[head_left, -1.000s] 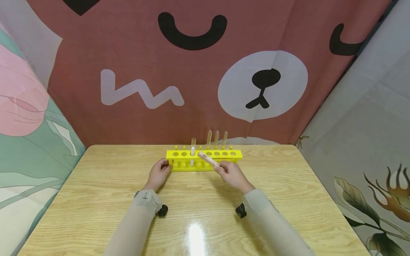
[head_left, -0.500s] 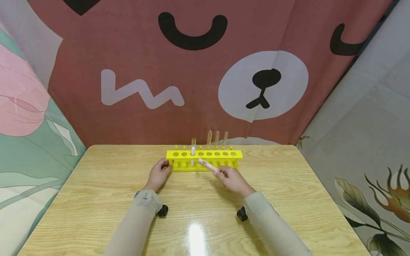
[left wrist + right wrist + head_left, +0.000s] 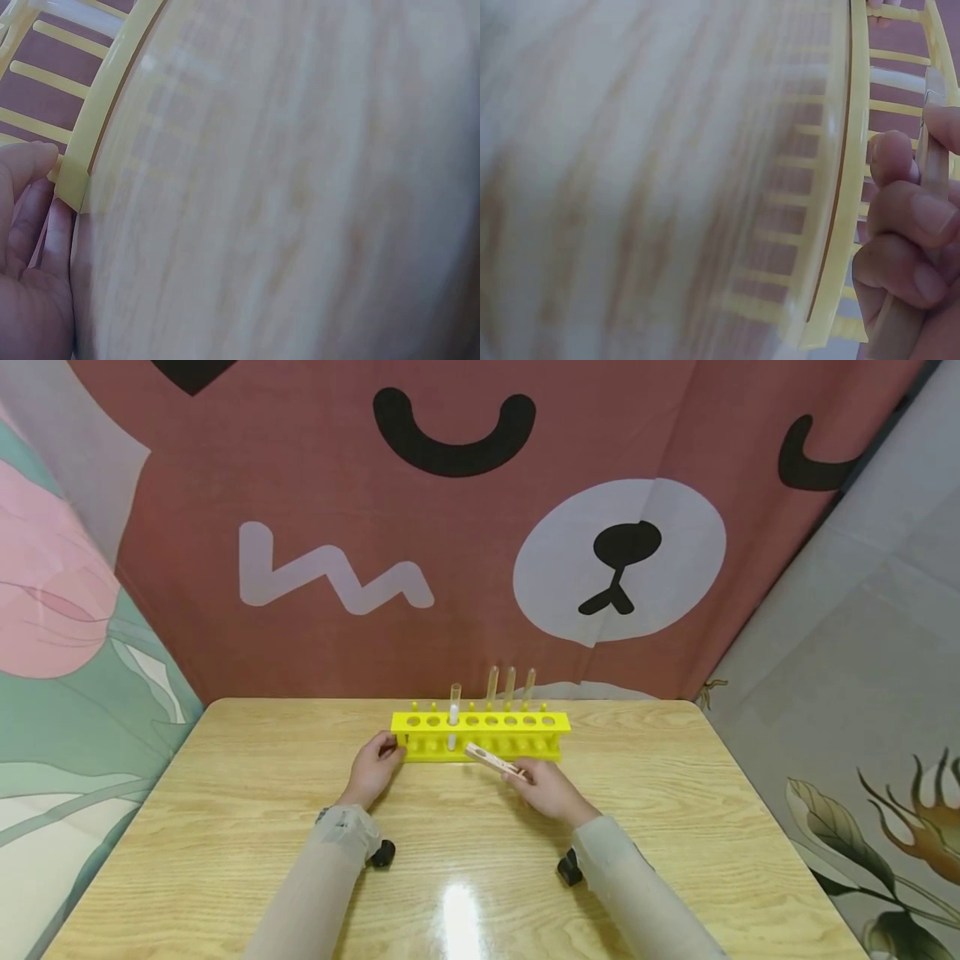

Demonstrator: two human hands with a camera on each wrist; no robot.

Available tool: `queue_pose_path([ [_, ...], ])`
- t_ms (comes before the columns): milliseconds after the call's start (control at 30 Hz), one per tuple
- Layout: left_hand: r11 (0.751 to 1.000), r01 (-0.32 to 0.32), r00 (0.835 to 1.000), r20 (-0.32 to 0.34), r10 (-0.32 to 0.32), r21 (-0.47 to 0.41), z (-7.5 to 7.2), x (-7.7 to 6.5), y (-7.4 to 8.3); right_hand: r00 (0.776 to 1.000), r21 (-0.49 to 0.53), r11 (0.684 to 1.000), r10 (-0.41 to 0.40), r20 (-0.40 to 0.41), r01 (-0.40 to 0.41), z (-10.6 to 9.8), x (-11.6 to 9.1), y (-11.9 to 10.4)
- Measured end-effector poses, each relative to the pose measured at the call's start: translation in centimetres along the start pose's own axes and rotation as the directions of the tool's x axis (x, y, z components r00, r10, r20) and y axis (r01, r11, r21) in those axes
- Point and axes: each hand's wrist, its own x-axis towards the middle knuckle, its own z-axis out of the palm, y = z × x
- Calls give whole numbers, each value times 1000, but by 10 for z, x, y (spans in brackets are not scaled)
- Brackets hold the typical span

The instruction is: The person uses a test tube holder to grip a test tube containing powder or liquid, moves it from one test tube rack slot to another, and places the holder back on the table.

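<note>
A yellow test tube rack (image 3: 482,727) stands near the table's far edge. One upright test tube (image 3: 453,714) with white contents sits in its third hole from the left. Behind the top plate, three clear test tubes (image 3: 511,683) stand upside down on pegs. My left hand (image 3: 370,770) grips the rack's left end; in the left wrist view its fingertips meet the corner of the yellow base (image 3: 112,82). My right hand (image 3: 551,789) holds a wooden test tube holder (image 3: 491,760) in front of the rack, fingers curled round the handle. The holder's tip points left, apart from the white-filled tube.
The wooden table (image 3: 262,827) reflects light near its front. Black wrist mounts (image 3: 382,853) hang beneath both sleeves. A red printed curtain (image 3: 337,652) rises right behind the table, with patterned curtains on either side.
My right hand has drawn the test tube holder slightly down and toward me, from over the rack's top plate to in front of it. The left hand stays at the rack's end.
</note>
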Motion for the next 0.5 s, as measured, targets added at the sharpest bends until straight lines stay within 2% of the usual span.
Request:
queue_pose_path([
  [267,1000,3,1000,2,-3,5,1,0,0,1000,-13,1000,-7,30,8,2,0,9],
  [500,1000,10,1000,11,-10,6,0,0,0,998,-11,1000,25,66,-25,2,0,12],
])
